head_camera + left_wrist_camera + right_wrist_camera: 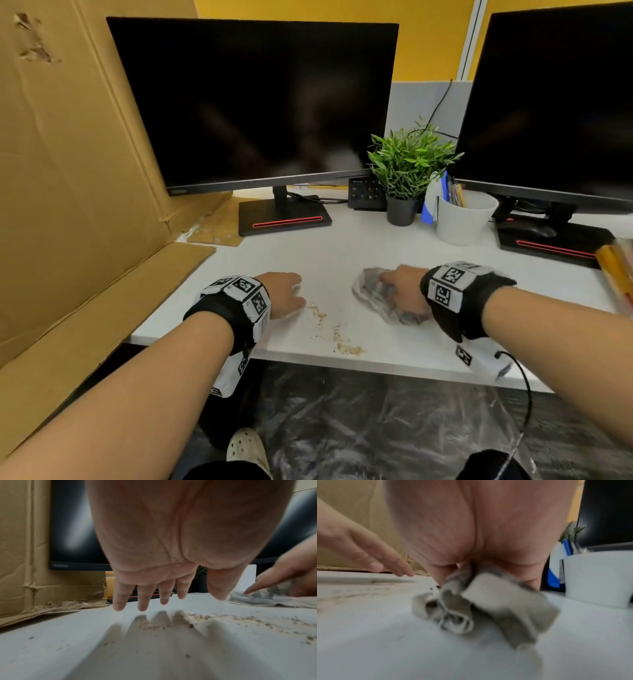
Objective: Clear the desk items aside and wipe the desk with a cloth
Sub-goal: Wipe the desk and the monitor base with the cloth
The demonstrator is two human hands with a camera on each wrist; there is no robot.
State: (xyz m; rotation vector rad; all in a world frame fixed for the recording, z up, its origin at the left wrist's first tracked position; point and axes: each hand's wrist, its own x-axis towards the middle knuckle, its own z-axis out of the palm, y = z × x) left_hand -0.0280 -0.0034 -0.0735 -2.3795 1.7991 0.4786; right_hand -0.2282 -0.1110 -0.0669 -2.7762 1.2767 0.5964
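A large sheet of brown cardboard (68, 164) stands along the left edge of the white desk (342, 246) and folds down over its front left corner. Two dark monitors stand along the back edge: the left monitor (253, 102) near the back left corner, on a black base with a red stripe, and the right monitor (555, 102) at the back right corner, with a dark mouse (534, 231) resting on its base. Between the two monitors, near the back edge, there is a green plant (407, 164) in a dark pot, and just beside it on the right a white cup (462, 219) which holds pens. Behind the plant stands a small dark device with keys (364, 193); I cannot tell what it is. At the right edge of the desk lie some yellow objects (616, 270), only partly in view.

The grey cloth (380, 294) lies crumpled on the desk, a little right of the middle and toward the front edge. The right hand (404, 286) is on top of it; in the right wrist view the cloth is bunched up under the palm and the fingers are hidden behind it, so they seem to curl into the cloth. The left hand (282, 293) is to the left of the cloth and apart from it, palm down, fingers (118, 601) straight and spread, holding nothing, just above the surface. Between the two hands, running to the front edge, a trail of light brown crumbs (339, 339) is scattered on the desk.
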